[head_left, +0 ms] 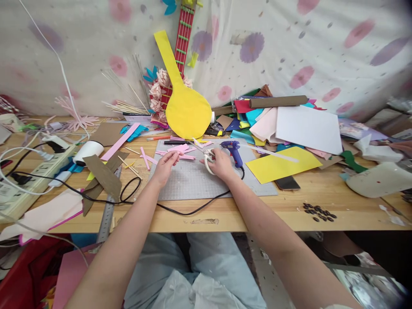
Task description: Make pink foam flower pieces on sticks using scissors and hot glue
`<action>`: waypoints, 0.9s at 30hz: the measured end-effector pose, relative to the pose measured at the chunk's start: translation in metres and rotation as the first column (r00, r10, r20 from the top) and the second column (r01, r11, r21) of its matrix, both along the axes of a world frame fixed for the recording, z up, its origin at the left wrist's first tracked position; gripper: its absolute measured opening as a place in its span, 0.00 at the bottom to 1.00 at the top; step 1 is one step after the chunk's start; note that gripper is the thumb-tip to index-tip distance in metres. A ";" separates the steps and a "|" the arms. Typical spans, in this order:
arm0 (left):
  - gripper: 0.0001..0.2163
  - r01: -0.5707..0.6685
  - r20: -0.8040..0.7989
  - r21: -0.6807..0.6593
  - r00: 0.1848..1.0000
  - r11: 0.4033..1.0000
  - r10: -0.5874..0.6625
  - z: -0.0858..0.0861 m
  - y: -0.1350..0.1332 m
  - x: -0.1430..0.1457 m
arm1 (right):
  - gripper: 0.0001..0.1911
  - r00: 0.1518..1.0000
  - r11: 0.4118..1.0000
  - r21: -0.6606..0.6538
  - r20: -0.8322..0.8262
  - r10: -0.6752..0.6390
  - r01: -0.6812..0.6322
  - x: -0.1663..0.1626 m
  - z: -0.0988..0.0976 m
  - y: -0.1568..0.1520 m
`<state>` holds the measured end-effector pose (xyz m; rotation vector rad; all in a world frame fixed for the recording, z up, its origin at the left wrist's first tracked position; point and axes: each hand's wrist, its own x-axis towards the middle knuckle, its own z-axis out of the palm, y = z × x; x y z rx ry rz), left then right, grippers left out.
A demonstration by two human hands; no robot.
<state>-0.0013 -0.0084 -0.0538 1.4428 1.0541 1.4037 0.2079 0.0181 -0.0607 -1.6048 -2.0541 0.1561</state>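
Note:
My right hand (222,164) is closed around the white handles of a pair of scissors (210,167), their blades pointing forward and left over the grey cutting mat (193,186). My left hand (165,165) hovers at the mat's left side with thumb and fingers pinched together. What sits in that pinch, if anything, is too small to make out. Several pink strips (186,157) lie just beyond and beside the left hand. Right of the scissors a blue glue gun (234,151) rests on the mat, its black cord trailing behind my right wrist.
A yellow banjo-shaped piece (189,112) leans upright at the back. To the right lie a yellow sheet (283,165), a phone (287,183), black oval pieces (318,212) and piled coloured sheets. A power strip (35,171), cords and a metal ruler (106,219) occupy the left.

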 end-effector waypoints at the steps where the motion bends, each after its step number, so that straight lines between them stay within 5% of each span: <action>1: 0.11 -0.033 -0.025 0.031 0.999 0.999 0.034 -0.004 0.000 0.002 | 0.19 0.998 0.998 0.030 -0.006 0.064 -0.064 -0.002 0.002 -0.003; 8: 0.09 -0.134 -0.215 0.229 0.959 0.964 0.184 -0.016 -0.004 0.003 | 0.18 0.939 0.939 -0.013 0.026 0.343 -0.343 -0.020 0.005 -0.020; 27: 0.06 -0.137 -0.262 0.231 0.945 0.963 0.197 -0.016 -0.013 0.003 | 0.19 0.912 0.912 -0.070 0.034 0.408 -0.405 -0.020 0.006 -0.028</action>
